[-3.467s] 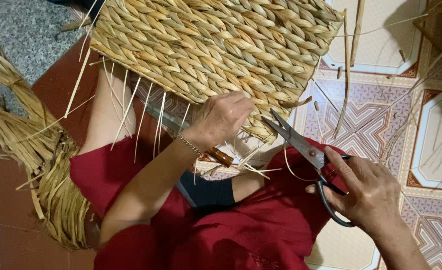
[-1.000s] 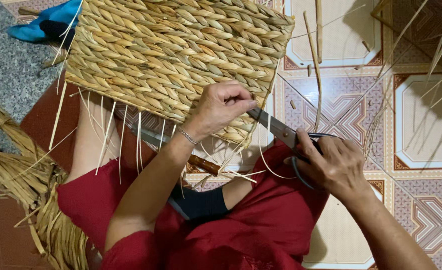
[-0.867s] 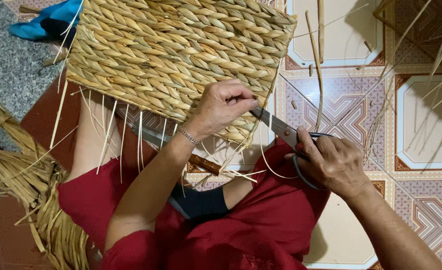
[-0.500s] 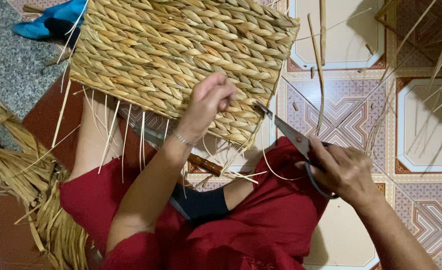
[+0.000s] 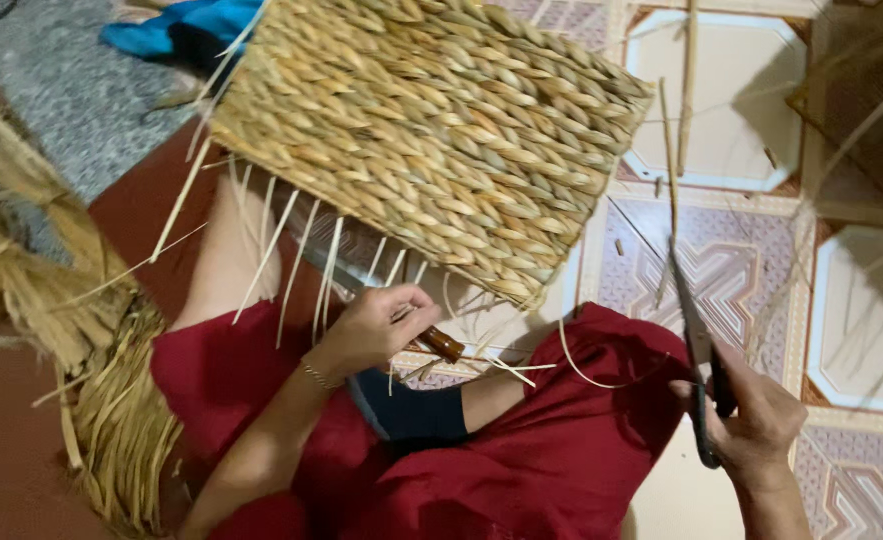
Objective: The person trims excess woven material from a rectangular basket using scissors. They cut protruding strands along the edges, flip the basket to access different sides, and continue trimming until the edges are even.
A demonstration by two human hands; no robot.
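- While the woven panel [image 5: 431, 150] is propped on the lap, its loose straw ends [image 5: 311, 250] are met by the left hand [image 5: 376, 325], fingers curled together.
- Scissors [image 5: 699, 350] are clamped in the right hand [image 5: 751, 425], blades upright, well right of the panel's lower edge.

A tan woven straw mat [image 5: 431, 140] lies tilted over the person's knees, loose strands trailing from its near edge, closed dark-handled scissors [image 5: 699, 360] upright to its right.
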